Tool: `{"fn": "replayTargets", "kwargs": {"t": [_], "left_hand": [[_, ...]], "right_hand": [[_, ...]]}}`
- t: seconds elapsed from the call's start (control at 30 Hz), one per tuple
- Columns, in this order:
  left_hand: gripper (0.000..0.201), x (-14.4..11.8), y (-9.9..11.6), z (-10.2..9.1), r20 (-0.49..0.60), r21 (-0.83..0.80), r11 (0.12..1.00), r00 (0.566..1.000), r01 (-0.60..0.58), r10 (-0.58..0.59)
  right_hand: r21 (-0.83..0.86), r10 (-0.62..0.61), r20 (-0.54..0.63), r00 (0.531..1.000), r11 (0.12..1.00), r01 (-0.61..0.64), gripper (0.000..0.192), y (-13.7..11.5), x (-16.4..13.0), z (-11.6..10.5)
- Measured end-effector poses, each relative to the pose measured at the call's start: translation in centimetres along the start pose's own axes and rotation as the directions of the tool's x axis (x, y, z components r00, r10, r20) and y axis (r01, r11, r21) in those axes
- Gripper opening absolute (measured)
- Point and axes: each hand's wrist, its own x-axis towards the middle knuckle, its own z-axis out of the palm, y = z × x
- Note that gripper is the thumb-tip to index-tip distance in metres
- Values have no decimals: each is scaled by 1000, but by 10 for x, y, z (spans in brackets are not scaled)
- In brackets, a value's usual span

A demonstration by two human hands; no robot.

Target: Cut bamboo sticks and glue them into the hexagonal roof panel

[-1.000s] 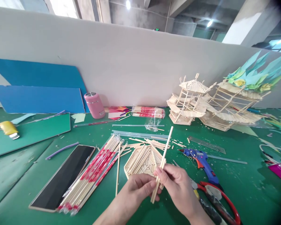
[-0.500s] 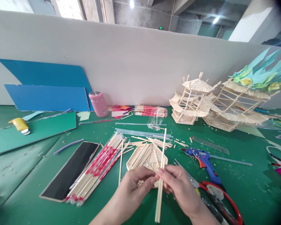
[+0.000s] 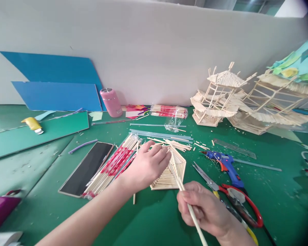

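My left hand lies flat on a hexagonal panel of glued wooden sticks on the green mat, fingers spread over its left half. My right hand grips a long wooden stick that slants from the panel's middle down toward the lower right. Loose short sticks lie just beyond the panel. A pack of red-wrapped chopsticks lies left of my left hand.
Red-handled scissors and a blue glue gun lie right of the panel. A black phone, a pink cup, blue boards, a yellow tool and stick pavilion models stand around the mat.
My left hand let go of the stick and moved forward onto the stick panel. My right hand dropped lower with the stick, now tilted across the panel. The view tipped down.
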Motion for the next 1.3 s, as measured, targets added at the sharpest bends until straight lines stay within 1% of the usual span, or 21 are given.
{"fn": "replayTargets", "kwargs": {"t": [0.07,0.13,0.2,0.27,0.33,0.37,0.4,0.43,0.47,0.5,0.53,0.6,0.63,0.7,0.77,0.83,0.87,1.03,1.3], "left_hand": [[29,0,-5,0,-4,21,1000,1000,-7,7],[28,-3,-11,-1,-18,27,1000,1000,0,0],[28,-6,-17,-3,-37,11,1000,999,26,-26],[28,-10,-21,-6,-64,-49,994,993,94,-97],[26,-12,-20,-9,-59,-179,956,967,233,-247],[26,-13,-17,-9,-18,-278,902,938,329,-347],[27,-12,-12,-10,59,-391,814,895,429,-443],[30,-11,-6,-9,168,-509,691,847,512,-504],[35,-9,1,-9,292,-620,530,797,579,-529],[37,-7,8,-8,413,-697,368,765,615,-495],[36,-5,15,-6,502,-739,233,748,632,-435],[31,-1,26,-3,588,-774,21,731,633,-346],[29,1,30,-1,605,-780,-49,732,624,-314],[27,3,34,3,613,-788,-150,741,597,-273],[27,3,36,7,619,-785,-228,743,576,-255],[26,3,37,10,638,-765,-302,733,568,-236],[26,3,37,12,647,-755,-323,728,570,-227],[22,3,36,17,668,-726,-380,720,573,-190],[22,3,26,21,635,-703,-484,767,521,-97]], "right_hand": [[4,-1,4,1000,1000,1,27,-3,1,-1],[-29,0,2,1000,1000,0,27,-7,0,-5],[-75,-18,-37,999,997,16,28,-12,-1,-10],[-92,-87,-128,988,993,75,27,-16,-2,-16],[-101,-178,-241,954,982,158,25,-20,-2,-19],[-124,-224,-291,930,973,195,25,-22,-1,-19],[-168,-269,-331,904,960,224,24,-23,0,-18],[-232,-318,-359,878,941,246,24,-24,1,-17],[-301,-365,-374,853,917,260,24,-25,3,-16],[-365,-405,-383,830,892,267,24,-25,6,-14],[-414,-436,-389,811,870,269,24,-25,8,-12],[-472,-467,-396,791,842,261,24,-25,12,-10],[-484,-472,-399,786,837,256,24,-25,13,-9],[-496,-475,-397,785,831,252,25,-25,15,-9],[-496,-471,-392,790,832,250,26,-24,16,-9],[-494,-468,-393,792,834,247,26,-24,17,-9],[-495,-467,-394,791,833,245,26,-24,18,-10],[-521,-463,-394,794,824,222,27,-24,22,-12],[-531,-458,-380,804,820,216,26,-30,28,-14]]}}
